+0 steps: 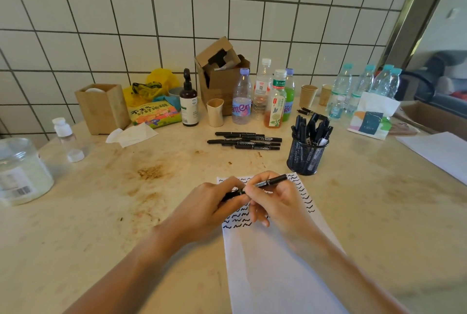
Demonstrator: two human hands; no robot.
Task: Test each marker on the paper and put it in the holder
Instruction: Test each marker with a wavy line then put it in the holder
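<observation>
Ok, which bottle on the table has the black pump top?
The dark brown bottle left of the cardboard box; the other bottles are clear plastic with screw caps.

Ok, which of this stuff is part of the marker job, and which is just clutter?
Job: marker held by left hand and right hand; paper; loose markers; holder.
Clutter: bottles; cardboard box; paper cups; tissues; jar.

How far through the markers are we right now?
Done: the mesh holder already stands full of markers, and squiggles cover the top of the paper. In hand: both hands, left and right, grip one marker over the paper. Left: a pile of markers lies on the table.
</observation>
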